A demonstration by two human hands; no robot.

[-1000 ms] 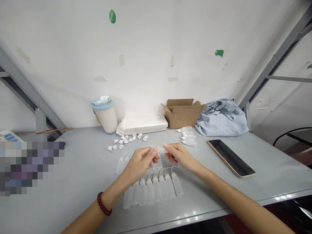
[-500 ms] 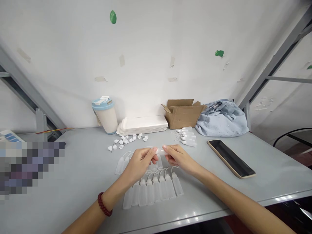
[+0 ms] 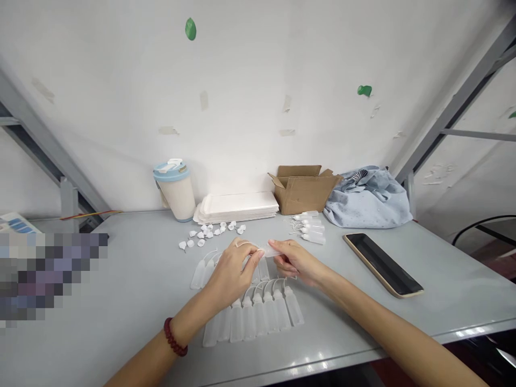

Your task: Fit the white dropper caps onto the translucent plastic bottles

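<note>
My left hand (image 3: 236, 269) and my right hand (image 3: 293, 260) meet over the middle of the grey table (image 3: 121, 301). Between them they pinch one small translucent squeeze bottle (image 3: 271, 251), held level; the left fingertips close on its tip end, the right fingers wrap its body. A row of several like bottles (image 3: 258, 314) lies flat just below the hands. Two more bottles (image 3: 200, 270) lie to the left. Small white caps (image 3: 207, 233) are scattered behind the hands.
A finished group of capped bottles (image 3: 309, 228) lies behind right. A phone (image 3: 381, 263) lies at the right. Along the wall stand a blue-lidded cup (image 3: 176, 189), stacked white trays (image 3: 237, 206), a cardboard box (image 3: 303, 188) and a bundled blue cloth (image 3: 367, 198).
My left fingers have curled tighter on the bottle's tip and both hands have sunk a little toward the table. The camera tilted slightly.
</note>
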